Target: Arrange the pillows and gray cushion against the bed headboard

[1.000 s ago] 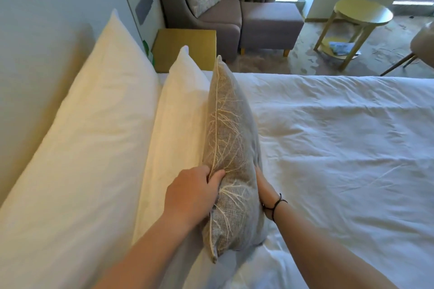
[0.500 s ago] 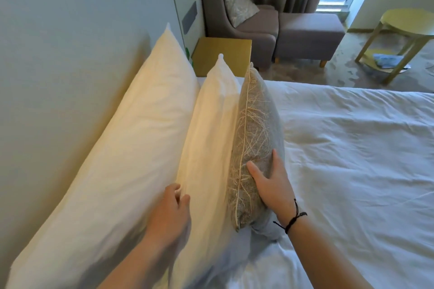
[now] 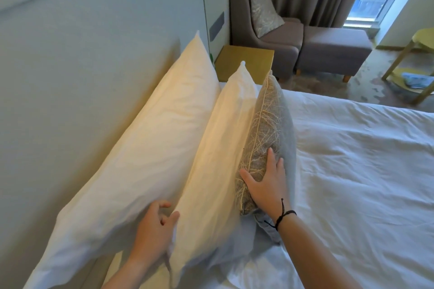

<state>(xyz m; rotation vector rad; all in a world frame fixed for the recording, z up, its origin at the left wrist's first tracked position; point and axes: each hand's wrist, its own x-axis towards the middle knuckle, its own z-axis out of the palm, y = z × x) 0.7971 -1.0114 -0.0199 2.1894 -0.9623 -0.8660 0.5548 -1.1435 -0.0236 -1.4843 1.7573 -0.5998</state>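
The soft, light gray woven cushion point(image 3: 270, 138) yields under the flat, open right hand point(image 3: 267, 185); the left hand point(image 3: 153, 230), fingers curled, pinches the white front pillow's point(image 3: 220, 145) near edge.

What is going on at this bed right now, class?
A person is lining up bedding along the headboard. Two white pillows stand on edge: the large pillow leans on the headboard, the smaller pillow against it. The gray cushion stands in front. The right hand presses flat on the cushion, while the left hand, fingers curled, reaches between the two pillows.
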